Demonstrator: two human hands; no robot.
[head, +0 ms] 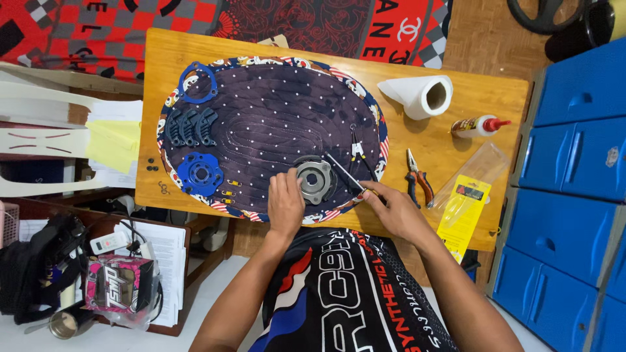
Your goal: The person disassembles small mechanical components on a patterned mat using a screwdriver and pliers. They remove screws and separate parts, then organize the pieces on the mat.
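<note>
The person wears a black sports shirt with big white letters and red, blue and white curved stripes; both forearms are bare, without sleeves.

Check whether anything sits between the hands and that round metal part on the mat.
Nothing visible does. The left hand already rests against the round metal part, and the right hand holds a screwdriver whose tip reaches it. The pliers on the mat lie off to the side.
</note>
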